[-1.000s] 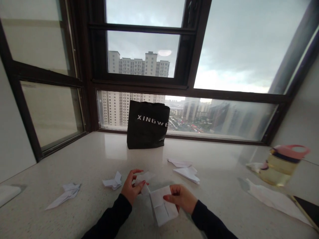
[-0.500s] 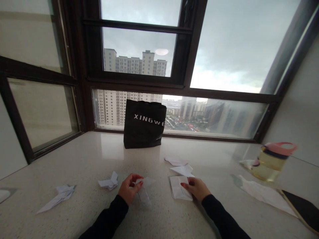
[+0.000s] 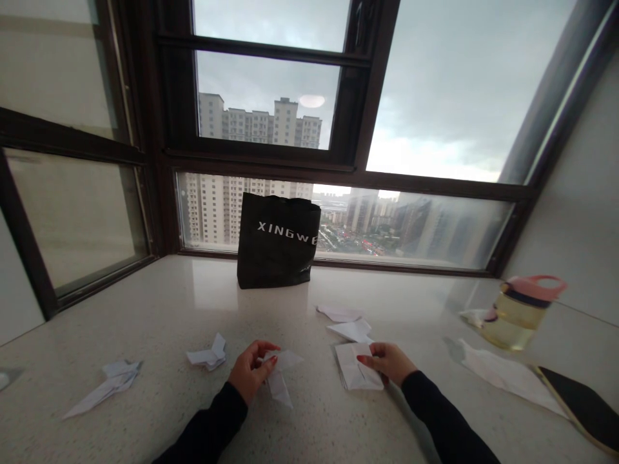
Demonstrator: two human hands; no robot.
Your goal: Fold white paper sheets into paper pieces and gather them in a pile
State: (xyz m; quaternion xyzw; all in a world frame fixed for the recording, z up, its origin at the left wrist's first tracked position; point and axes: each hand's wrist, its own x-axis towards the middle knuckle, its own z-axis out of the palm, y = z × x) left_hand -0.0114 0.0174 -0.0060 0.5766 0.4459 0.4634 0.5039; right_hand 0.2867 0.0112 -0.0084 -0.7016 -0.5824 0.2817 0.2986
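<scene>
The left hand (image 3: 251, 372) pinched a thin, see-through folded piece (image 3: 279, 386) between thumb and fingers, its pale flaps spreading to the right and down toward the wearer; whether its lower tip touched the speckled white table (image 3: 319, 425) was impossible to tell. The right hand (image 3: 394, 366) gripped a white folded paper square (image 3: 358, 374) by its right edge, thumb on top, well apart from the piece in the left hand. Just beyond that square lay a folded white paper (image 3: 351, 330), with a narrower white paper (image 3: 338, 314) behind it. A small winged paper fold (image 3: 209, 356) lay near the left hand, and a longer pointed paper fold (image 3: 104, 386) lay farther left. A black bag (image 3: 278, 248) stood upright by the window (image 3: 265, 164). Off to the right stood a pink-lidded bottle (image 3: 517, 319), nearer the wearer a crumpled white sheet (image 3: 510, 377), and beside that a dark flat device (image 3: 583, 403).
</scene>
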